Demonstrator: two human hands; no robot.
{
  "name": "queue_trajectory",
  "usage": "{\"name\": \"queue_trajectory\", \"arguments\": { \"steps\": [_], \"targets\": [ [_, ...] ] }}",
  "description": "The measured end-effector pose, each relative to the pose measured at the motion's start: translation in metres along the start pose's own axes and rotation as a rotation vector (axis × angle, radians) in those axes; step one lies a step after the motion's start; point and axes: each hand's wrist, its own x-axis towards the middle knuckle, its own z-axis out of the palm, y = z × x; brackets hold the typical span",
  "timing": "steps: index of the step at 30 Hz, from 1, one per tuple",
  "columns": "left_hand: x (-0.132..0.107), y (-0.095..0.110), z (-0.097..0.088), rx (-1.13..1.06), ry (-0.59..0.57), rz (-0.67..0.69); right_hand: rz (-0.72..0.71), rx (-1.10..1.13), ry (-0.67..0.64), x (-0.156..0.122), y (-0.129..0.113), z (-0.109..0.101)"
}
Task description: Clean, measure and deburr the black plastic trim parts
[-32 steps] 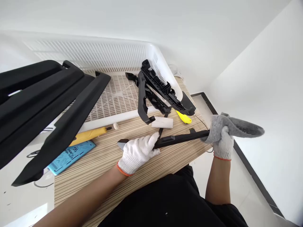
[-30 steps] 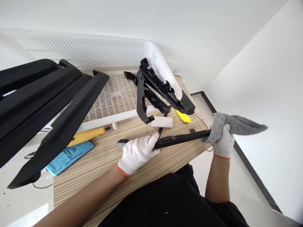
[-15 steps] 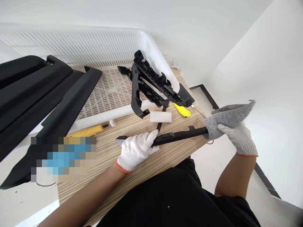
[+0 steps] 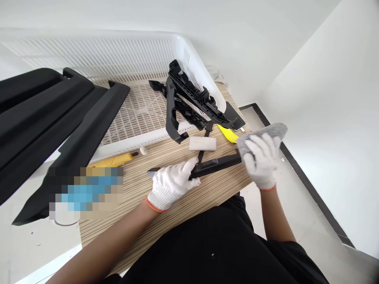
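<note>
My left hand (image 4: 174, 181), in a white knit glove with an orange cuff, is closed around a long black plastic trim piece (image 4: 220, 165) above the wooden table. The piece points to the right, and its far end is covered by a grey felt cloth (image 4: 278, 130). My gloved right hand (image 4: 262, 159) holds this cloth against that end, somewhat blurred by motion. A small whitish block (image 4: 202, 143) lies just beyond the trim piece, on top of a thin black strip (image 4: 200, 156).
A white slatted basket (image 4: 142, 136) takes up the back of the table (image 4: 142, 230), with black plastic parts (image 4: 192, 94) across its right end and long black panels (image 4: 74, 118) at left. A yellow-handled tool (image 4: 114, 161), a yellow item (image 4: 227, 133) and a phone-like slab (image 4: 232, 112) lie nearby.
My right hand has swung left with the cloth and turned over, its fingers now on top of the cloth. My left hand keeps its grip on the trim piece, nearly unmoved.
</note>
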Motion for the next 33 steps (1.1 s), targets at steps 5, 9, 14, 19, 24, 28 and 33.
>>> {"name": "queue_trajectory", "arguments": {
  "steps": [5, 9, 14, 19, 24, 28, 33],
  "targets": [
    [0.000, 0.001, 0.003, 0.016, -0.017, -0.008, -0.410, -0.141, -0.160, -0.043, -0.042, 0.070],
    [-0.001, -0.004, 0.007, 0.021, 0.057, -0.058, -0.582, -0.320, -0.252, -0.058, -0.082, 0.089],
    [-0.003, -0.006, 0.006, 0.000, 0.133, -0.043, -0.597, -0.308, -0.231, -0.030, -0.055, 0.058],
    [-0.002, -0.001, 0.003, -0.001, 0.061, -0.025, -0.464, -0.387, -0.121, -0.003, -0.018, 0.017],
    [-0.002, 0.005, -0.001, -0.033, -0.080, 0.012, -0.539, -0.325, -0.402, -0.020, -0.049, 0.036],
    [-0.002, 0.006, -0.003, -0.042, -0.113, 0.019, -0.586, -0.309, -0.479, -0.024, -0.057, 0.047],
    [0.001, 0.005, -0.005, -0.025, -0.135, -0.028, -0.591, -0.228, -0.453, 0.003, -0.018, 0.017]
  ]
}}
